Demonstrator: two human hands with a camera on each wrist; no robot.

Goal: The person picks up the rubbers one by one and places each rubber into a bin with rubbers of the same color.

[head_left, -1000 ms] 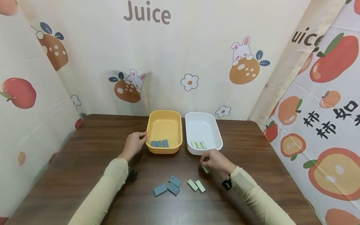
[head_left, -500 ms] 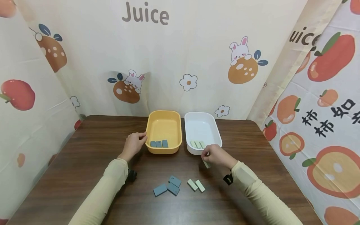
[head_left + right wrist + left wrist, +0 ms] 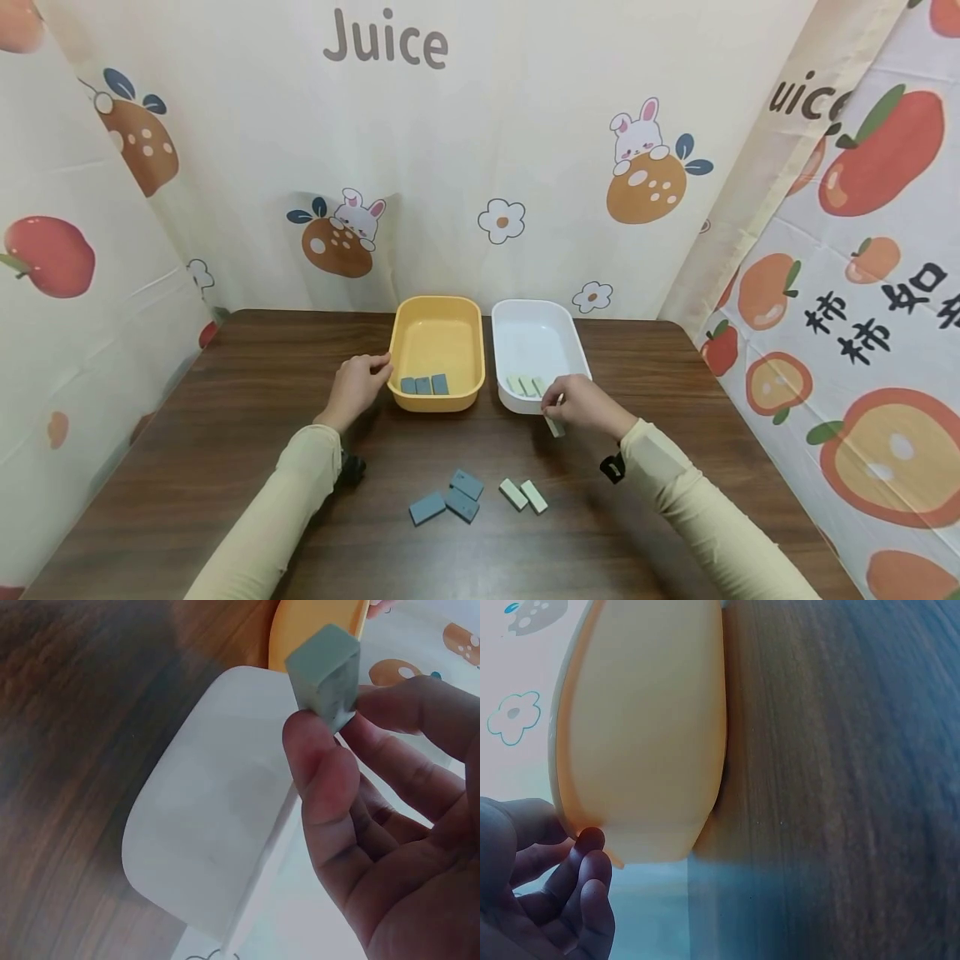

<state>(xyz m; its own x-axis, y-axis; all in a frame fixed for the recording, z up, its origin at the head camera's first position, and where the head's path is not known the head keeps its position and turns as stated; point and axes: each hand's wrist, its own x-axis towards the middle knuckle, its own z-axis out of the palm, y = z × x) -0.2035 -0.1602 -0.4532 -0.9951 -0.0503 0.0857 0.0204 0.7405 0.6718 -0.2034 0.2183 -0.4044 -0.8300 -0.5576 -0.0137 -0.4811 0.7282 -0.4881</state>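
Note:
My left hand (image 3: 354, 390) pinches the left rim of the yellow plastic tub (image 3: 435, 337); thumb and fingertips meet at that edge in the left wrist view. Three blue-grey blocks (image 3: 423, 385) lie along the near end inside it. Between thumb and fingers, my right hand (image 3: 588, 407) holds a pale green rectangular block (image 3: 326, 671) by one end. This hand is at the near rim of the white tub (image 3: 536, 337), and the block hangs just in front of the near wall. Inside the white tub lie three pale green blocks (image 3: 527, 386), the rightmost partly hidden by my hand.
On the brown wooden table (image 3: 262, 375), three blue-grey blocks (image 3: 427, 507) lie grouped near the middle. Two pale green blocks (image 3: 534, 497) lie side by side to their right. Both tubs stand at the back, before a fruit-patterned curtain (image 3: 435, 150).
Holding the pale green block, my right hand has risen slightly and moved right, up to the white tub's near rim. My left hand stays at the yellow tub's rim.

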